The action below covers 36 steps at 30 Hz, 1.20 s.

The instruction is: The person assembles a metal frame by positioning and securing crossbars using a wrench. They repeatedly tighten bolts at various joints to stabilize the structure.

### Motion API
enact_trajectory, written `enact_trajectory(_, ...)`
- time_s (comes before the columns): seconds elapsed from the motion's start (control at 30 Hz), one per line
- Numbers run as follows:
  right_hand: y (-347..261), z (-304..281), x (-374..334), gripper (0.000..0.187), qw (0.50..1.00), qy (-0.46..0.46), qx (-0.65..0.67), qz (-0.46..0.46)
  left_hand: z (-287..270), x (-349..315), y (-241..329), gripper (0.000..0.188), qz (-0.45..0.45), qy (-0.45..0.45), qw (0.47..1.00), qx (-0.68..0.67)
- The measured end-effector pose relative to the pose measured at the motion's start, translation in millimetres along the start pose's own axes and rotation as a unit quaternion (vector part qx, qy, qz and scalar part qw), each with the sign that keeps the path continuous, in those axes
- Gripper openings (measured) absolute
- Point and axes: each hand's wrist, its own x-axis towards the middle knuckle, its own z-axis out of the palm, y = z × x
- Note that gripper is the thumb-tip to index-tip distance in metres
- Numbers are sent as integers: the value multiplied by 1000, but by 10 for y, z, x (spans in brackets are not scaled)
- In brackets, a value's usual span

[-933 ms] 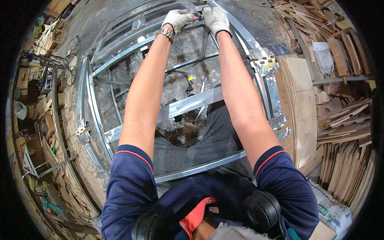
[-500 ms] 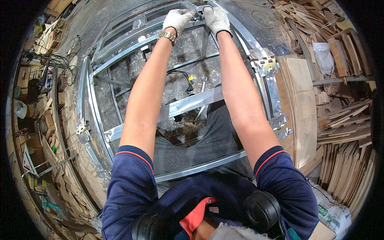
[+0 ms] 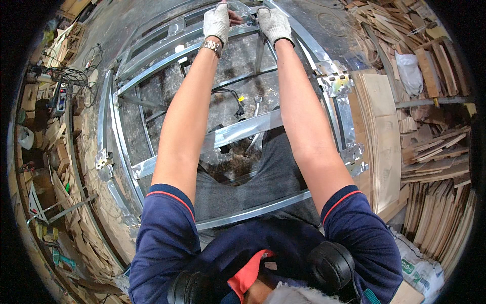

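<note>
Up at the far end of a silvery metal frame (image 3: 157, 71), here are both hands, side by side with a small gap between them! Left hand (image 3: 216, 24) first: thumb up toward the top edge of the view, bare fingers (image 3: 235, 19) poking out of the pale glove to the right, thumb and fingers spread wide, so it's open, right above the far bars. Over to the right hand (image 3: 274, 24), gloved as well, lying over the frame's far right corner; its fingertips are out of sight, so whether it grips the metal I cannot tell.

Down the left wrist, a metal watch (image 3: 211, 45). And look at that frame, stretching beneath both forearms, a broad crossbar (image 3: 245, 130) spanning it, legs in grey trousers (image 3: 233, 200) showing below! Through the gap, on the dark floor (image 3: 202, 104), a wrench (image 3: 257, 107), and just left of it a black cable (image 3: 230, 93) with a yellow tag (image 3: 241, 99).

Out right, a hinge-like bracket (image 3: 334, 78) on the frame's side, then pale boards (image 3: 386, 147), then a white bag (image 3: 408, 73) among stacked timber (image 3: 435, 147). Far left, wood scraps everywhere, and a teal power tool (image 3: 62, 259) low down!
</note>
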Motion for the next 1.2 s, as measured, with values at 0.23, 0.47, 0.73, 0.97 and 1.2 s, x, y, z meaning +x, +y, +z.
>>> enact_trajectory(0.23,-43,-85,-12,50,1000,-13,16,19,30,-9,-12,59,18,-31,997,64)
enact_trajectory(0.47,-82,-153,-9,54,997,-11,50,54,74,-170,102,64,96,0,926,366)
enact_trajectory(0.73,14,-36,11,51,1000,-21,-5,2,128,-299,220,62,89,36,854,511)
enact_trajectory(0.97,21,5,33,51,1000,-7,-5,22,145,-354,229,61,101,38,857,504)
enact_trajectory(1.2,-7,-73,13,54,996,-23,71,49,138,-320,251,40,125,48,964,229)
